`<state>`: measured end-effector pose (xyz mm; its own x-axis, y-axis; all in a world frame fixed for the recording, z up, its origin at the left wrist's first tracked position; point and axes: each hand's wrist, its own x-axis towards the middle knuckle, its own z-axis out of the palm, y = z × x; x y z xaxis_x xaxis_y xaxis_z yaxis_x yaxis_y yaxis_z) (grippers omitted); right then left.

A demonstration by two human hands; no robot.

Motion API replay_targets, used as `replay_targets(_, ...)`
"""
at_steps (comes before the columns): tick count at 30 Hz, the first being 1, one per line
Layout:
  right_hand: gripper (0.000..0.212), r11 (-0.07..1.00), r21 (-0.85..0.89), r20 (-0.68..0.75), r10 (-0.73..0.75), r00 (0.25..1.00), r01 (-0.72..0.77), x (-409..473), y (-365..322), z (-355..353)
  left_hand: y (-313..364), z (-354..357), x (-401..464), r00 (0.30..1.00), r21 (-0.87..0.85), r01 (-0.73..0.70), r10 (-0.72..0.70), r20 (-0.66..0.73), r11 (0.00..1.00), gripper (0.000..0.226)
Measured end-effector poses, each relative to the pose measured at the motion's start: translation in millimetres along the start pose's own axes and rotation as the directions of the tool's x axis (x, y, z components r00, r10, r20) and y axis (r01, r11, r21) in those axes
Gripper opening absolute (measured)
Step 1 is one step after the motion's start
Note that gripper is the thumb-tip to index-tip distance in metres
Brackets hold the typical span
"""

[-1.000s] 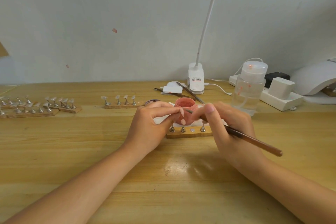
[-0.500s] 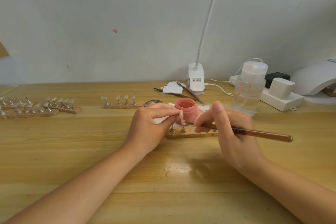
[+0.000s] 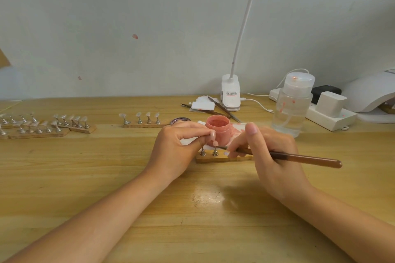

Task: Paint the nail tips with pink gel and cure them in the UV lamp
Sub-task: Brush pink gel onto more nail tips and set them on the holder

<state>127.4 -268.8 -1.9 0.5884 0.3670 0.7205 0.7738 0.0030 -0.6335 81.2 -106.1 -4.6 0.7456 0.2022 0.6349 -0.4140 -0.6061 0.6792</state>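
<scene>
An open jar of pink gel stands at the table's middle. Just in front of it lies a small wooden holder strip with metal stands. My left hand pinches one stand with a nail tip on it between thumb and forefinger. My right hand grips a brown brush; its fine tip lies against that nail tip. The white UV lamp sits at the far right edge.
Another wooden strip with clear nail tips lies behind my left hand, and several more strips at far left. A clear pump bottle, a power strip, a clip lamp base and spare brushes stand at the back.
My right hand brought the brush down from the jar's rim to the nail tip held by my left hand, and the handle swung flatter to the right.
</scene>
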Motion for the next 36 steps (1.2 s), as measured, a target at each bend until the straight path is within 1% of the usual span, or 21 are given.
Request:
replay_targets(3, 0.048, 0.999, -0.015, 0.011, -0.036, 0.999, 0.036, 1.3, -1.0, 0.9, 0.4, 0.1, 0.2, 1.0, -0.009, 0.001, -0.001, 0.005, 1.0, 0.018)
replay_targets(6, 0.051, 1.0, -0.004, 0.045, -0.002, 0.999, 0.002, 0.4, 0.3, 1.4, 0.8, -0.1, -0.3, 1.0, -0.021, 0.006, -0.005, 0.012, 1.0, 0.018)
replay_targets(9, 0.051, 1.0, 0.021, 0.018, -0.016, 1.0, 0.016, 0.2, -0.2, 0.6, 0.6, 0.5, 0.2, 1.0, -0.036, 0.016, -0.016, 0.011, 0.999, 0.017)
replay_targets(12, 0.047, 0.998, -0.037, 0.038, -0.052, 0.998, 0.053, 2.0, 0.2, 1.2, -0.3, 1.0, 0.2, 0.999, -0.018, 0.034, -0.034, 0.01, 0.999, 0.021)
replay_targets(14, 0.048, 0.999, -0.038, 0.049, -0.024, 0.999, 0.026, 1.0, 0.8, 1.1, 0.3, 0.8, -0.6, 0.999, -0.015, 0.04, -0.039, 0.021, 0.999, 0.021)
replay_targets(16, 0.05, 1.0, -0.022, 0.026, -0.02, 0.999, 0.021, 0.3, 0.4, 0.4, 1.0, 0.1, -0.7, 0.999, -0.017, 0.037, -0.037, 0.026, 0.999, 0.024)
replay_targets(19, 0.047, 0.996, -0.057, 0.028, -0.064, 0.998, 0.065, 2.1, -0.4, 1.2, 1.9, -0.3, -0.4, 0.999, -0.024, 0.043, -0.042, 0.017, 0.999, 0.027)
replay_targets(21, 0.048, 0.997, -0.063, 0.04, -0.044, 0.998, 0.046, 1.9, 0.6, 1.1, 2.2, -0.1, -1.0, 0.998, -0.02, 0.052, -0.051, 0.02, 0.998, 0.024)
replay_targets(23, 0.051, 0.999, -0.031, 0.024, -0.006, 1.0, 0.007, 0.5, 0.7, 0.1, 2.6, -0.2, -1.4, 0.998, -0.021, 0.062, -0.061, 0.024, 0.998, 0.026)
replay_targets(25, 0.05, 0.999, -0.029, 0.016, -0.026, 1.0, 0.027, 0.8, -0.2, -0.1, 2.9, -0.5, -1.0, 0.998, -0.021, 0.067, -0.066, 0.024, 0.998, 0.027)
replay_targets(27, 0.045, 0.996, -0.066, 0.037, -0.062, 0.997, 0.064, 2.6, -0.9, 1.0, 2.7, -0.3, -0.7, 0.998, -0.021, 0.068, -0.067, 0.018, 0.997, 0.027)
replay_targets(28, 0.044, 0.995, -0.078, 0.048, -0.057, 0.997, 0.061, 3.3, -0.7, 1.4, 2.6, -0.3, -1.0, 0.997, -0.017, 0.07, -0.07, 0.017, 0.997, 0.026)
replay_targets(31, 0.048, 1.0, -0.026, 0.036, -0.003, 0.999, 0.004, 2.0, 0.6, 0.8, 3.0, -0.4, -1.5, 0.996, -0.009, 0.079, -0.079, 0.029, 0.997, 0.023)
replay_targets(32, 0.049, 1.0, -0.01, 0.024, -0.004, 1.0, 0.004, 1.8, 0.6, 0.8, 3.3, -0.6, -1.5, 0.996, -0.01, 0.081, -0.081, 0.029, 0.997, 0.024)
replay_targets(36, 0.042, 0.995, -0.069, 0.037, -0.068, 0.997, 0.07, 3.5, -1.2, 1.9, 3.8, -0.8, -1.5, 0.995, -0.012, 0.096, -0.096, 0.019, 0.995, 0.028)
